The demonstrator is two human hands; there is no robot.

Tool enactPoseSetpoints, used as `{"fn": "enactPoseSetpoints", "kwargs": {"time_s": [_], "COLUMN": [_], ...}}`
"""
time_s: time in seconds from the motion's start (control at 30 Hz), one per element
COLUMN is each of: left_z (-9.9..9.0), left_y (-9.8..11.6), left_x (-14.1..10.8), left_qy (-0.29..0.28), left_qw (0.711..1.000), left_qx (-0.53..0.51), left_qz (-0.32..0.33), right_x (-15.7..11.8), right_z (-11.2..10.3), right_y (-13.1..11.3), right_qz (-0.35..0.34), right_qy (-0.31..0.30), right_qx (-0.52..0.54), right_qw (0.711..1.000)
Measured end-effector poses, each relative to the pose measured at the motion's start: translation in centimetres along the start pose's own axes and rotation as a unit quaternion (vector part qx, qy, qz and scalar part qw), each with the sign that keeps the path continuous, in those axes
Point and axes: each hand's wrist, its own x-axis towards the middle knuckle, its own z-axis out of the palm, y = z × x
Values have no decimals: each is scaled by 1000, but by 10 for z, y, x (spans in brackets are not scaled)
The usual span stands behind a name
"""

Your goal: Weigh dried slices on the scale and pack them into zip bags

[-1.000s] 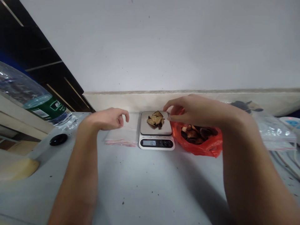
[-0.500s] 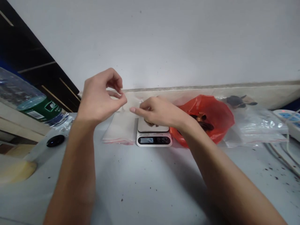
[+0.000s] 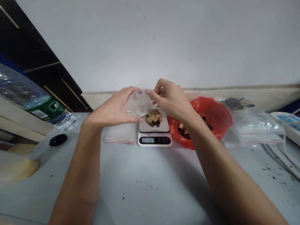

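My left hand [image 3: 117, 107] is curved around a clear zip-lock bag [image 3: 137, 104], whose mouth is spread wide. At the bag's upper rim, the thumb and fingertips of my right hand [image 3: 170, 97] pinch the edge. Just below them a small pile of dried brown slices [image 3: 154, 118] lies on the plate of a white digital kitchen scale [image 3: 155, 140], its display lit. Left of the scale lies a stack of flat clear bags [image 3: 120, 134]. A red plastic bag [image 3: 217, 114] with dark dried pieces stands open at the right, partly behind my right forearm.
Filled clear bags [image 3: 257, 125] lie at the right, beside a power strip [image 3: 287, 122] and cables. A large water bottle [image 3: 44, 104] lies tilted at the left near a black oval object [image 3: 57, 140]. The wall [image 3: 164, 47] stands close behind the scale.
My left hand has moved right and down, and the bag between my hands is now spread open. My right hand has risen off the scale, uncovering the dried slices.
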Motion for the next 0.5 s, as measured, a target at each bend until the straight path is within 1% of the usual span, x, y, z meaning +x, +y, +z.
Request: {"fn": "enactPoseSetpoints", "kwargs": {"time_s": [0.03,0.07,0.1,0.17,0.2,0.23,0.27,0.37,0.5], "left_z": [-2,-4,-5,-5,-4,-3,0,7,13], "left_y": [-4,-9,-13,-21,-23,-24,-24,-20,-14], "left_x": [-1,-2,-3,-4,-4,-3,-2,3,7], "left_qy": [-8,-26,-52,-111,-136,-155,-167,-187,-199], "left_qw": [1000,998,995,983,977,973,970,968,969], "left_qx": [18,35,49,68,74,77,79,82,81], "left_qz": [-19,-44,-73,-128,-145,-153,-155,-143,-123], "right_x": [0,1,0,0,0,0,0,2,5], "right_z": [0,0,1,3,5,7,9,16,19], "right_y": [3,5,6,7,6,6,6,7,11], "right_qz": [25,43,55,72,78,82,80,50,30], "right_qy": [2,-19,-61,-170,-212,-241,-258,-267,-268], "right_qx": [-39,-79,-112,-147,-156,-167,-180,-216,-213], "right_qw": [999,996,990,972,962,953,946,938,939]}}
